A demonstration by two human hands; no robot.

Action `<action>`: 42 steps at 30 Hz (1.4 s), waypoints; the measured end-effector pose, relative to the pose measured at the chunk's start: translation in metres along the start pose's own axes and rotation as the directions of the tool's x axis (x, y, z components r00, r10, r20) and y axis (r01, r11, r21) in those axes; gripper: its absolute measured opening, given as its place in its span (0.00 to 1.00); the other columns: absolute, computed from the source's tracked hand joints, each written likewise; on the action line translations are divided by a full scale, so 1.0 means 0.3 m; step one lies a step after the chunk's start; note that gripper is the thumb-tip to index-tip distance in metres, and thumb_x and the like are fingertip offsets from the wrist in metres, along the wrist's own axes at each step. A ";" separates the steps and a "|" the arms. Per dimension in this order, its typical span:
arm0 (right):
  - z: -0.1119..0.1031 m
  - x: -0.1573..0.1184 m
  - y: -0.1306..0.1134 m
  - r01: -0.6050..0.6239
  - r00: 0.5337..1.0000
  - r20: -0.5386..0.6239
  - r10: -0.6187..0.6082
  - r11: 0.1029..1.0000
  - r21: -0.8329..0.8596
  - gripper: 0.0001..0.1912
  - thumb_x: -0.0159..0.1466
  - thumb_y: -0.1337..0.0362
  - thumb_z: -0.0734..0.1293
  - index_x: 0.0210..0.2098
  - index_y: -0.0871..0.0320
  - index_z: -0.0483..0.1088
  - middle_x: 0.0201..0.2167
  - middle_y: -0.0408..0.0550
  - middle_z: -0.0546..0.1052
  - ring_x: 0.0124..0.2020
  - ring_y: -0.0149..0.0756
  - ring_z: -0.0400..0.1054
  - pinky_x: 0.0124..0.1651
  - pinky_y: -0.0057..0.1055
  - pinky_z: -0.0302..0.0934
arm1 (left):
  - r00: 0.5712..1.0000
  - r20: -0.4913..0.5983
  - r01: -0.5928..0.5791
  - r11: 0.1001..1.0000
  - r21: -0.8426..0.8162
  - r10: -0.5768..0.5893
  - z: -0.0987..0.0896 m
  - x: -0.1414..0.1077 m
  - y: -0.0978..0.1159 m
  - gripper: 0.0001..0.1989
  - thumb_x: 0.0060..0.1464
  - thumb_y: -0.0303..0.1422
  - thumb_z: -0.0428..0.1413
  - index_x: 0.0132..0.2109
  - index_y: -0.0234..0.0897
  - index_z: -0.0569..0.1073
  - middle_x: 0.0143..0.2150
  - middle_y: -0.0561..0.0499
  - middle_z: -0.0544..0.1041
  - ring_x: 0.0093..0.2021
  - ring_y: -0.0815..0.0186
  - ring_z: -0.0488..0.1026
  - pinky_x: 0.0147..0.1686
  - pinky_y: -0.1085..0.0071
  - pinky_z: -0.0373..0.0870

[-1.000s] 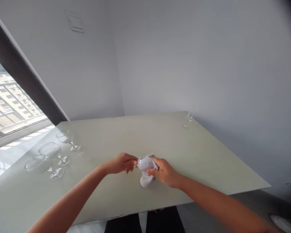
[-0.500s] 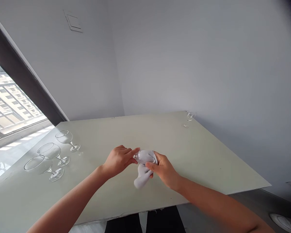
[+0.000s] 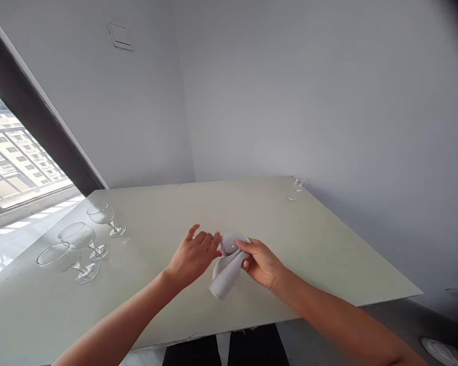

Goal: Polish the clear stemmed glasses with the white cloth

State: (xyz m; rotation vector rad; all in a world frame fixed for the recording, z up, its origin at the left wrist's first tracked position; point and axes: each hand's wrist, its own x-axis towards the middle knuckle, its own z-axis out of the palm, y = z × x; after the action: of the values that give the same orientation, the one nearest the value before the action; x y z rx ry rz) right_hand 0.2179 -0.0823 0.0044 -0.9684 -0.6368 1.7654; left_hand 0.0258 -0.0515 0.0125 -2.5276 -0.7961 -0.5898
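Observation:
Above the middle of the table, both hands are at one wine glass (image 3: 229, 245), its bowl partly covered by a white cloth (image 3: 228, 274). My left hand (image 3: 196, 254) is closed at the stem end of the glass, with the index finger or another finger raised; the stem itself is hidden behind the fingers. My right hand (image 3: 262, 262) grips the cloth around the bowl's rim, thumb on top. A loose part of the cloth hangs down toward me from between the hands.
Three wine glasses stand at the table's left: a near one (image 3: 61, 257), a middle one (image 3: 79, 236) and a far one (image 3: 102, 214). Another stemmed glass (image 3: 298, 184) is at the far right corner. The pale table (image 3: 320, 264) meets walls behind; a window (image 3: 15, 157) is at left.
The glass has turned a little between the hands. A finger of my left hand has lifted, my right thumb has shifted up on the cloth, and the cloth's hanging part has spread.

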 end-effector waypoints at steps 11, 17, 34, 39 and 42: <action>-0.029 -0.078 -0.066 0.693 0.721 0.693 0.009 -0.022 -0.721 0.05 0.56 0.64 0.65 0.33 0.56 0.66 0.23 0.42 0.66 0.22 0.29 0.56 0.26 0.27 0.52 | 0.841 0.525 0.391 0.520 -0.760 0.134 -0.004 -0.046 -0.056 0.22 0.56 0.48 0.42 0.26 0.35 0.63 0.19 0.56 0.61 0.20 0.74 0.57 0.21 0.76 0.53; -0.043 -0.054 -0.108 0.827 0.513 0.853 0.098 -0.321 -0.461 0.13 0.60 0.74 0.57 0.36 0.54 0.70 0.27 0.44 0.73 0.27 0.30 0.65 0.35 0.28 0.58 | 0.704 0.614 0.615 0.126 -0.779 0.356 0.015 -0.048 -0.074 0.22 0.56 0.47 0.42 0.24 0.34 0.60 0.20 0.55 0.59 0.20 0.75 0.56 0.20 0.76 0.53; -0.283 0.069 -0.166 0.399 0.815 0.155 -0.559 0.347 -0.849 0.15 0.59 0.59 0.60 0.40 0.58 0.71 0.29 0.45 0.75 0.29 0.34 0.68 0.30 0.29 0.62 | 0.712 0.695 0.547 -0.542 -0.637 -0.098 0.115 -0.105 -0.073 0.21 0.56 0.44 0.45 0.45 0.32 0.70 0.23 0.55 0.58 0.21 0.75 0.55 0.25 0.73 0.54; -0.173 0.068 -0.088 0.531 0.594 0.195 -0.780 0.198 -0.824 0.20 0.62 0.58 0.57 0.52 0.59 0.64 0.46 0.53 0.72 0.45 0.42 0.66 0.45 0.37 0.61 | 0.669 0.699 0.393 -0.678 -0.621 -0.253 0.134 -0.014 0.016 0.15 0.52 0.38 0.52 0.44 0.35 0.70 0.28 0.53 0.61 0.25 0.74 0.59 0.29 0.74 0.57; -0.084 0.048 -0.041 0.671 0.452 0.677 -0.582 -0.278 -0.687 0.22 0.63 0.59 0.57 0.56 0.57 0.60 0.56 0.52 0.64 0.59 0.45 0.52 0.56 0.43 0.52 | 0.650 0.681 0.437 -0.568 -0.698 -0.338 0.152 0.028 0.064 0.11 0.50 0.38 0.52 0.34 0.33 0.69 0.25 0.54 0.62 0.25 0.74 0.59 0.28 0.74 0.57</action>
State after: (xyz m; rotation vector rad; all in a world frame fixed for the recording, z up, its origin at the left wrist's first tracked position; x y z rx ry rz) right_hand 0.2423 -0.0645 -0.0045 -0.9343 -2.0626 0.0873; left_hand 0.0559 -0.0391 -0.0259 -3.1810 -2.3697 -2.5593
